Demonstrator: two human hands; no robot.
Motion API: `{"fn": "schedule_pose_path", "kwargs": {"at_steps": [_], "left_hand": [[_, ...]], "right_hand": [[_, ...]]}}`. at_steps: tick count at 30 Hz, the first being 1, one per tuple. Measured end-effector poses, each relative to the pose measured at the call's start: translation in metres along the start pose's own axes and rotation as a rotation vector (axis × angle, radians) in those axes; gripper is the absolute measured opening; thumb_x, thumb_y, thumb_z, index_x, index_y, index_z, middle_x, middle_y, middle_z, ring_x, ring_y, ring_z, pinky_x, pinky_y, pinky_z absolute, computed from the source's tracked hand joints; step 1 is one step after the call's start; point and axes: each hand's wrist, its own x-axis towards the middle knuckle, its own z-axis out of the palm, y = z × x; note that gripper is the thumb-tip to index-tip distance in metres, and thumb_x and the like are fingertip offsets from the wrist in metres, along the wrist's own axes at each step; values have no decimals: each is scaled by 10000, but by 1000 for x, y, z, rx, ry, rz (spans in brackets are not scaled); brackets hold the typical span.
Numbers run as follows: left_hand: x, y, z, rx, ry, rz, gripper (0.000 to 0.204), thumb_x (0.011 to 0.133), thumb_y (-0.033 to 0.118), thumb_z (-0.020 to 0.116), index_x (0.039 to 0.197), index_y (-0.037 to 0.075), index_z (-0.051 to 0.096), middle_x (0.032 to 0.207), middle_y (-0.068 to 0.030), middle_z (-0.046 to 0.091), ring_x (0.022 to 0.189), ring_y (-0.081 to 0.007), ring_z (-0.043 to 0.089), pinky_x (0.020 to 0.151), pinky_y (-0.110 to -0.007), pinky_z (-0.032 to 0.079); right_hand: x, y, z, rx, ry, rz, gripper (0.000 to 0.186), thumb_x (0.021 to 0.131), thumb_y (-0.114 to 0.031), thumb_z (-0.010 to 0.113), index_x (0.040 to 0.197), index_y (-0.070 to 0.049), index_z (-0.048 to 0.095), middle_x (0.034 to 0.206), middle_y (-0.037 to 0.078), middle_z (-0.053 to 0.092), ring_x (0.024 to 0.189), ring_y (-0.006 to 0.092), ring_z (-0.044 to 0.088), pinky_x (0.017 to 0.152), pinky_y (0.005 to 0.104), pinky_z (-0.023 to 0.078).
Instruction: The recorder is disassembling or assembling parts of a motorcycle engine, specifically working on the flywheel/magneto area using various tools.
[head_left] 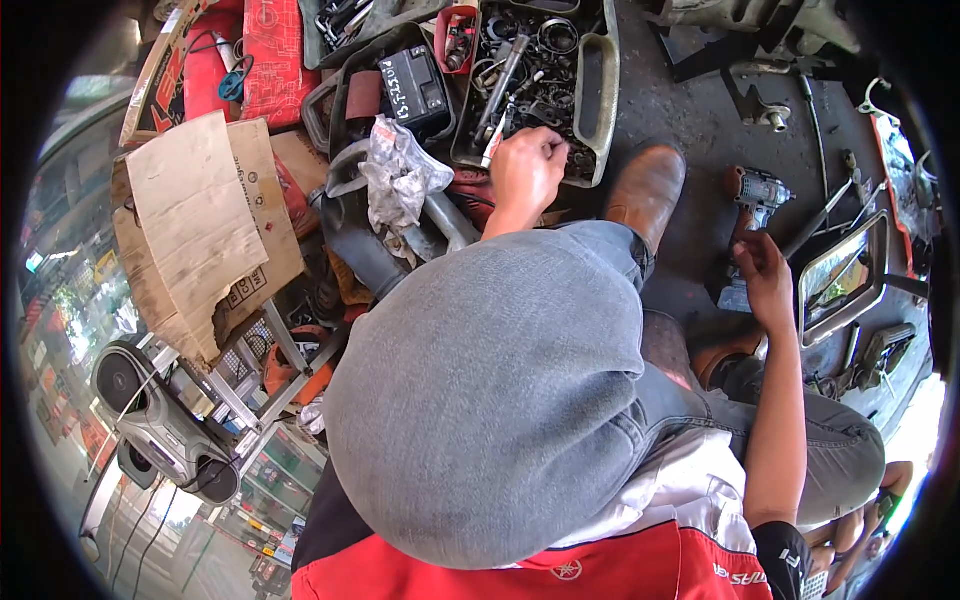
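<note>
My left hand (pixel 528 172) reaches into the near end of a tray (pixel 597 95) full of dark bolts, washers and small metal parts. Its fingers are bent together among the parts; whatever they grip is hidden. Beside it a slim white and orange object (pixel 494 144) leans in the tray, and a long metal socket or rod (pixel 505 80) lies farther in. My right hand (pixel 765 272) hangs near my right knee, fingertips drawn together, with any small item in them too hidden to name. Just beyond it a cordless impact wrench (pixel 762 192) lies on the floor.
A black battery (pixel 414 88), a crumpled rag (pixel 398 178) and cardboard sheets (pixel 200 210) crowd the left. A rectangular mirror (pixel 843 280) and tools lie on the dark floor at right. My brown boot (pixel 645 190) stands beside the tray. Another person's arm (pixel 895 478) shows lower right.
</note>
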Motion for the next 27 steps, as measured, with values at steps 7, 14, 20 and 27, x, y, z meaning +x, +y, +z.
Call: {"fn": "schedule_pose_path", "kwargs": {"at_steps": [7, 14, 20, 27], "left_hand": [[-42, 14, -29, -686, -146, -384, 189, 948, 149, 854, 1028, -18, 814, 734, 89, 595, 684, -21, 462, 600, -241, 384], [-51, 6, -15, -823, -445, -393, 223, 979, 217, 847, 1075, 16, 824, 826, 69, 692, 742, -27, 544, 662, -228, 445], [-40, 5, -25, -426, -127, -367, 199, 878, 179, 870, 948, 0, 821, 691, -6, 679, 639, -77, 564, 606, -292, 464], [-11, -14, -33, 53, 47, -248, 186, 857, 231, 851, 925, 59, 829, 713, -116, 742, 648, -296, 721, 655, -425, 559]], "right_hand": [[3, -94, 55, 228, -55, -360, 224, 994, -160, 780, 1182, -42, 755, 993, 113, 781, 862, 189, 731, 785, 344, 573], [10, -144, 95, 240, -170, -455, 284, 972, -185, 807, 1234, -82, 773, 1004, 76, 778, 849, 177, 716, 790, 337, 576], [15, -109, 89, 160, -169, -347, 303, 975, -197, 799, 1237, -52, 756, 1035, 104, 798, 897, 196, 746, 831, 350, 588], [13, -35, 43, 98, -112, -123, 285, 1008, -220, 776, 1227, -38, 750, 998, 81, 788, 909, 160, 746, 847, 318, 575]]}}
